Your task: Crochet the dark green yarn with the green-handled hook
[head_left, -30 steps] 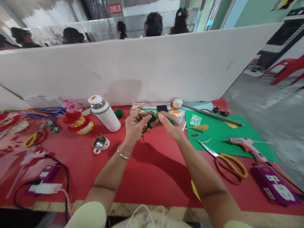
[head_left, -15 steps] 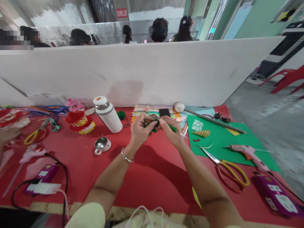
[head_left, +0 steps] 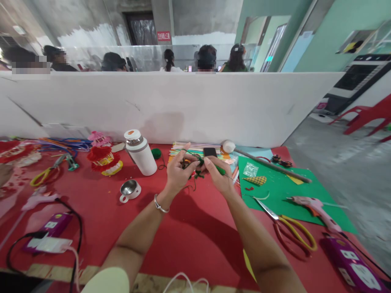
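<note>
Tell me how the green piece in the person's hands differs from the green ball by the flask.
The green piece is irregular, with bits sticking out; the green ball looks round. The left hand holds the piece; the ball rests on the red table beside the white flask. Both are dark green.

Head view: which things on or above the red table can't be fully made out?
Head view:
Dark green yarn piece: stitches too small, partly covered by the left hand.
Slim green-handled metal tool: one end hidden by the right hand.
Black flat rectangular object: lower part behind the right hand.
Purple socket box at right: near end cut by the bottom edge.
</note>
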Demonstrator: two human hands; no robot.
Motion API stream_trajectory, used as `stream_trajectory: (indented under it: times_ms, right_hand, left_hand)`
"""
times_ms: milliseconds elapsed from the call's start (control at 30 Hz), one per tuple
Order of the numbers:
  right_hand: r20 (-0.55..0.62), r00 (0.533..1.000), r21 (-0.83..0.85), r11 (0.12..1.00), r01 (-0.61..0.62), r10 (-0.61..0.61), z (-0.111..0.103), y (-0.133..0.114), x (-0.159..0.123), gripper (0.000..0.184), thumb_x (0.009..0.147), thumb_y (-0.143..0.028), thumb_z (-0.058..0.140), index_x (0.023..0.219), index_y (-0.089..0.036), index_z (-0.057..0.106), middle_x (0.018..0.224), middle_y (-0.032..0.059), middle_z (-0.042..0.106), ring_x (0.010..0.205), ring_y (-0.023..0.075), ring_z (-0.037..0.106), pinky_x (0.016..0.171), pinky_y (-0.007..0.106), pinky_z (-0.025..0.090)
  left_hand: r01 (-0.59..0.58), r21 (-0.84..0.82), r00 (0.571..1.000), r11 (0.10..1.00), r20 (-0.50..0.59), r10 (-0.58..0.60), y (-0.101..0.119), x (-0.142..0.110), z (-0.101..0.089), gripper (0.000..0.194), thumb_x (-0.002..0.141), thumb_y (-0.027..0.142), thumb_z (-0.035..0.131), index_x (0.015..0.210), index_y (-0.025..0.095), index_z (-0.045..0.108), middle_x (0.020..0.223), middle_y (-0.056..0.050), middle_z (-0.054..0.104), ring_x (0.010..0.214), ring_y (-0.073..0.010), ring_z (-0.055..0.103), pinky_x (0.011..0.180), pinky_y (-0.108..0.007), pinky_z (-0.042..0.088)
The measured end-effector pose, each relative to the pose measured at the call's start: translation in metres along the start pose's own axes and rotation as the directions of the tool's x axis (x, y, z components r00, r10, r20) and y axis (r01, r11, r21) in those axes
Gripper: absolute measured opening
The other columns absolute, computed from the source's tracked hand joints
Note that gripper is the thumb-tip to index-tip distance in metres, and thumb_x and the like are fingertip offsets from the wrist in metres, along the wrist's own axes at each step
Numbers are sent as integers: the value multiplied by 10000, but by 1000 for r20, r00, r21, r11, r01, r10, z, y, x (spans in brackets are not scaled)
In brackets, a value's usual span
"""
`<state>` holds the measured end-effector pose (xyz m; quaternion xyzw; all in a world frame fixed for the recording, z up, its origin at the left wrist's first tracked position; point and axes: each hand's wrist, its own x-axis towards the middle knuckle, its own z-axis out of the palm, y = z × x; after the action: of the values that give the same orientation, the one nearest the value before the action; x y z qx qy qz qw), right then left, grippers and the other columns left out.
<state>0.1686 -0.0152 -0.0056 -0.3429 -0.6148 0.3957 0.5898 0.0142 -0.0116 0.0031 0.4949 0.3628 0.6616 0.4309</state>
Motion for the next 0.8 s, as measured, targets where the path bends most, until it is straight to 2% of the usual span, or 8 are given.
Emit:
stream_trajectory:
  times_ms: [167, 267, 367, 500, 600, 667, 733, 800]
  right_hand:
    - [-55, 990, -110, 986, 121, -128, -2, 2, 2, 476, 1040, -507, 553, 724, -210, 749, 918, 76, 750, 836, 191, 694, 707, 303, 585]
    - [-70, 981, -165, 972, 169, -183, -4, 5, 1, 443, 1045, -492, 550, 770, -208, 750, 862, 57, 750, 795, 178, 695, 698, 296, 574]
    - [-83, 977, -164, 970, 179, -194, -3, 5, 0, 375, 1043, -469, 566, 839, -210, 745, 813, 32, 738, 719, 157, 697, 659, 283, 563]
    - [-133, 974, -98, 980, 171, -183, 3, 7, -3, 382, 1032, -503, 575, 832, -217, 731, 819, 34, 745, 677, 155, 699, 626, 286, 570]
    - [-163, 982, 45, 993, 106, -97, 6, 16, -1, 394, 1009, -564, 589, 850, -233, 729, 784, 24, 735, 645, 160, 695, 609, 295, 585]
    - [-137, 990, 170, 985, 33, -9, 3, 25, 3, 445, 988, -630, 578, 830, -240, 723, 719, 13, 711, 624, 171, 691, 586, 305, 589]
    - [-63, 996, 287, 957, -46, 67, -3, 32, 8, 512, 946, -690, 593, 744, -233, 704, 673, 15, 689, 593, 177, 683, 518, 299, 568]
    - [55, 993, 355, 928, -115, 102, -12, 35, 13, 507, 887, -675, 681, 674, -215, 693, 658, 23, 685, 569, 170, 675, 474, 282, 544]
  left_hand:
    - [53, -46, 998, 998, 32, -52, -5, 0, -2, 702, 675, 150, 913, 1340, 258, 713, 928, -7, 771, 621, -70, 596, 542, -152, 467]
    - [9, 19, 999, 1000, 32, -10, -10, 3, -6, 751, 690, 146, 903, 1400, 254, 683, 925, -3, 768, 596, -58, 577, 534, -151, 458]
    - [-36, 77, 998, 996, 54, 32, -13, 5, -8, 810, 701, 148, 900, 1462, 240, 639, 931, -13, 773, 639, -73, 614, 557, -159, 477]
    - [-15, 36, 998, 999, 55, 13, -9, 2, -4, 871, 703, 200, 914, 1513, 226, 594, 913, -27, 784, 664, -103, 657, 570, -180, 502]
    - [82, -69, 996, 994, 53, -78, -3, 0, -2, 874, 690, 252, 932, 1501, 221, 608, 871, -19, 781, 592, -88, 624, 517, -177, 464]
    - [220, -138, 972, 966, 119, -204, 0, 2, -4, 844, 682, 282, 940, 1469, 220, 640, 800, 10, 752, 471, -38, 501, 427, -160, 347]
    - [355, -150, 921, 923, 225, -318, 4, 5, -9, 819, 658, 288, 950, 1426, 207, 676, 723, 43, 707, 392, 0, 355, 375, -163, 217]
    - [388, -111, 897, 915, 272, -347, 7, 9, -14, 800, 607, 249, 966, 1364, 175, 715, 723, 37, 709, 397, -1, 374, 374, -171, 216]
